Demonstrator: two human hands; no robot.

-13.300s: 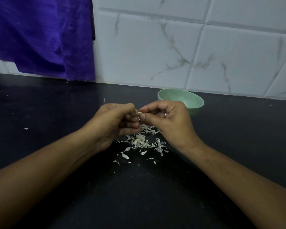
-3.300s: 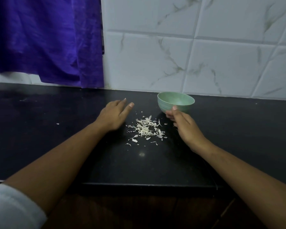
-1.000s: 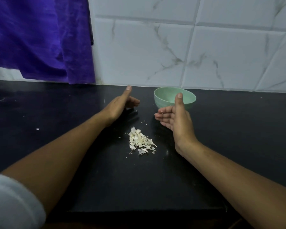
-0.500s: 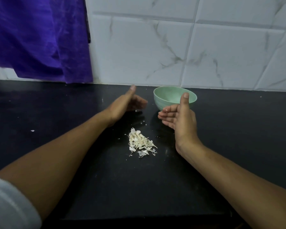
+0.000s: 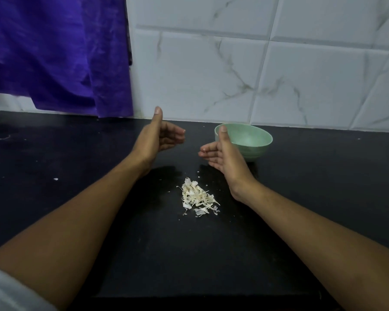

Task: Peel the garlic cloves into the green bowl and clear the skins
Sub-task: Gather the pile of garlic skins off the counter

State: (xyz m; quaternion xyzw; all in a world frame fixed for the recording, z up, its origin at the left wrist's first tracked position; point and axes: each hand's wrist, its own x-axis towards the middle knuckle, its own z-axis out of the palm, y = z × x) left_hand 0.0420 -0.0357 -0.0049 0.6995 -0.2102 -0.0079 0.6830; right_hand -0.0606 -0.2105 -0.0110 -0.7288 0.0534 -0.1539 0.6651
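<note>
A small heap of pale garlic skins [image 5: 197, 197] lies on the black counter [image 5: 301, 198], gathered into one pile. Beyond it to the right stands the green bowl [image 5: 249, 140]; what it holds cannot be made out. My left hand [image 5: 157, 138] is raised above the counter behind the pile, palm turned inward, thumb up, fingers loosely curved and holding nothing. My right hand [image 5: 222, 153] faces it in the same pose, just in front of the bowl's left side. Both hands are apart from the skins and from each other.
A purple cloth [image 5: 58, 52] hangs at the back left over the white marbled tile wall [image 5: 279, 75]. A few stray skin flecks [image 5: 55, 179] lie on the counter's left part. The counter's front edge runs along the bottom of the view.
The scattered skins were swept into one tight pile. In the last second both hands lifted off the counter behind it and now face each other, palms inward.
</note>
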